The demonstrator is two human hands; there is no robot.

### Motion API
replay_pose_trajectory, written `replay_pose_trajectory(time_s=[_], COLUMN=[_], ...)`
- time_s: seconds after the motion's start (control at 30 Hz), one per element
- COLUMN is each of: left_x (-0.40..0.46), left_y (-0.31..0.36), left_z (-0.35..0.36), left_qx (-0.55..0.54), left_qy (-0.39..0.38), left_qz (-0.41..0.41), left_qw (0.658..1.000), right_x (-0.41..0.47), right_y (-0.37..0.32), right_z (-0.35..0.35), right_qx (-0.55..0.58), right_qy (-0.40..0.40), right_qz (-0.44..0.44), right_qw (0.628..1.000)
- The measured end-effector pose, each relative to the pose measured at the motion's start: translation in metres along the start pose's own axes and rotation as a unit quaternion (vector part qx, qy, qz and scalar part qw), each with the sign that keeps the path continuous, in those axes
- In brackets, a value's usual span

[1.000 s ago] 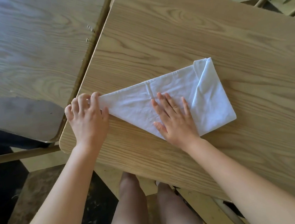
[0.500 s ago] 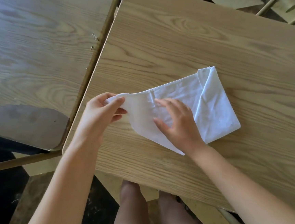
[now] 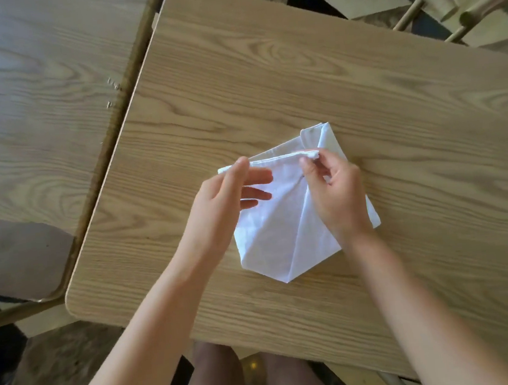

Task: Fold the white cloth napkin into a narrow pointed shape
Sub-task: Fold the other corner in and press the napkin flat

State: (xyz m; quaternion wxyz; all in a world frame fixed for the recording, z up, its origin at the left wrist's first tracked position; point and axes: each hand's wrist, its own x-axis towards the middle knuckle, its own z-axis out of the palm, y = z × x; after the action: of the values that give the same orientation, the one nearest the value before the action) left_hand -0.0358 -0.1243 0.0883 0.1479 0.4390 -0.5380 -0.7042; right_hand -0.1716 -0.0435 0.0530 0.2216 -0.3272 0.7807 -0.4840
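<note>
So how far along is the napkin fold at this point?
Partway. Done: the napkin already carries several folds, with a diagonal crease running to a point at its near end. In hand: the left hand and right hand both pinch a hemmed edge, holding that flap up off the table. Left: laying and pressing this flap; the shape is still wide, so more narrowing folds look needed.

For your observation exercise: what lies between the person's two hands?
In the head view, the napkin's hemmed top edge stretches between the left hand and right hand, each pinching one end.
</note>
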Motion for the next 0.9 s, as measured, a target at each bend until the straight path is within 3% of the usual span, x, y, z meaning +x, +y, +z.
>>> replay_pose_trajectory(time_s=[0.07,0.17,0.23,0.33,0.53,0.6,0.7,0.77,0.9], left_x=[0.007,0.029,0.043,0.054,0.06,0.06,0.061,0.065,0.076], left_y=[-0.009,-0.031,-0.048,-0.069,-0.092,-0.096,-0.098,-0.096,-0.092], left_z=[0.002,0.001,0.002,0.01,0.022,0.024,0.029,0.034,0.036], left_qx=[0.165,0.42,0.51,0.576,0.612,0.626,0.638,0.639,0.65], left_qy=[0.051,0.039,0.008,-0.012,-0.001,0.005,0.024,0.038,0.018], left_qz=[0.127,0.295,0.341,0.349,0.321,0.303,0.283,0.287,0.293], left_qw=[0.977,0.857,0.79,0.739,0.723,0.718,0.716,0.712,0.701], right_x=[0.024,0.053,0.065,0.076,0.087,0.083,0.067,0.061,0.061], right_y=[0.016,0.036,0.041,0.043,0.056,0.06,0.072,0.082,0.087], right_z=[-0.009,-0.016,-0.018,-0.016,-0.009,-0.007,0.0,0.001,0.001], right_qx=[-0.023,-0.107,-0.163,-0.245,-0.315,-0.353,-0.443,-0.447,-0.455], right_qy=[0.02,0.033,0.021,0.013,0.047,0.048,-0.063,-0.12,-0.153], right_qz=[0.032,0.056,0.047,0.01,-0.029,-0.088,-0.207,-0.205,-0.172], right_qw=[0.999,0.992,0.985,0.969,0.947,0.93,0.87,0.863,0.86])
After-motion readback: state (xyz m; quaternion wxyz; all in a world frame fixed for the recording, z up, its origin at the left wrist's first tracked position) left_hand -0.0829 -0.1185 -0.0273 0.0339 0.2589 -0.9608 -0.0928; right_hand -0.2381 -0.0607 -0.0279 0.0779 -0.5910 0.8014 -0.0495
